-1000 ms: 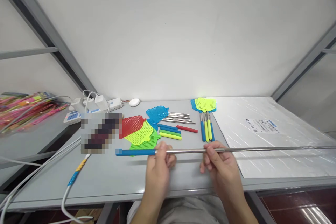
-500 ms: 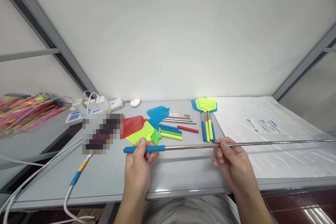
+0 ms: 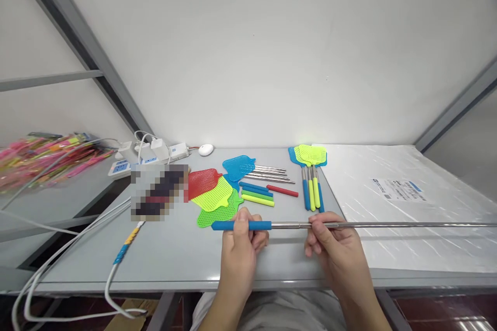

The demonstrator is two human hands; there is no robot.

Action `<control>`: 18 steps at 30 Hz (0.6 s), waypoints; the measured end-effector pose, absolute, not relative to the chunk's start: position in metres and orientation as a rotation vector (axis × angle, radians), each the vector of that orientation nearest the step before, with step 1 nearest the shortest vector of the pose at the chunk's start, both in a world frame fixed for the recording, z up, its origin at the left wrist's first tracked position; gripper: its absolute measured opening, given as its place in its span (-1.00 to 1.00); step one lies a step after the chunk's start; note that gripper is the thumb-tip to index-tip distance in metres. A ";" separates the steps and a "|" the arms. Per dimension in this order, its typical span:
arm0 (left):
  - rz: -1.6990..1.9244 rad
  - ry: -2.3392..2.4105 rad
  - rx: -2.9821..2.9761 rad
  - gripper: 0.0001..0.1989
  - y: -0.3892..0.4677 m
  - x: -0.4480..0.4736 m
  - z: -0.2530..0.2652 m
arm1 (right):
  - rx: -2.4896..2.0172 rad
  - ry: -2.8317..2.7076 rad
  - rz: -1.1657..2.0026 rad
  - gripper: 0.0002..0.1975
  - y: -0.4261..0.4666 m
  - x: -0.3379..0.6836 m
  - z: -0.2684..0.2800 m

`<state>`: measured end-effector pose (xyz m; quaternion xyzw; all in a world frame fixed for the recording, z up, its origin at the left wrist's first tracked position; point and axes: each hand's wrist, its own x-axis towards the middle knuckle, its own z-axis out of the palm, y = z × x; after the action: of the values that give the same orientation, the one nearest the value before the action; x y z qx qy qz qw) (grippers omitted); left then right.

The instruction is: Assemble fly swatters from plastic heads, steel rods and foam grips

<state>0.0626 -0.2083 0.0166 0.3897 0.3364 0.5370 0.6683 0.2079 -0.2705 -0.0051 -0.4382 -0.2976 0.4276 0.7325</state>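
Observation:
My left hand (image 3: 239, 248) is closed round the blue handle (image 3: 260, 225) of a long telescopic metal rod (image 3: 407, 225). The rod lies level above the table's front part and runs out of view at the right. Farther along, my right hand (image 3: 337, 248) pinches the steel tube between thumb and fingers. No swatter head shows on the part in view. Behind my left hand lie loose swatter heads in green (image 3: 219, 210), yellow (image 3: 212, 194), red (image 3: 202, 183) and blue (image 3: 238, 167). Loose grip sleeves (image 3: 257, 199) and several shorter metal rods (image 3: 272, 175) lie beside them.
Several swatters (image 3: 312, 186) with heads and handles lie together behind my right hand. A white wrapped board (image 3: 427, 232) covers the right side. Leftward are a pixelated object (image 3: 159, 194), a power strip (image 3: 120, 167), white cables (image 3: 89, 227) and bagged colourful items (image 3: 46, 160).
My left hand has moved right with the blue handle, and my right hand slightly left, so they are closer together. The camera view has shifted a little to the left.

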 end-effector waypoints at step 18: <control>1.547 0.836 0.733 -0.55 -0.166 0.016 0.034 | -0.988 -0.514 0.819 -0.81 -0.273 0.247 0.004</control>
<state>0.0159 -0.1657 0.0338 0.3135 0.3576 0.6618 0.5795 0.2475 -0.2735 0.0041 -0.4557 -0.2370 0.3777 0.7704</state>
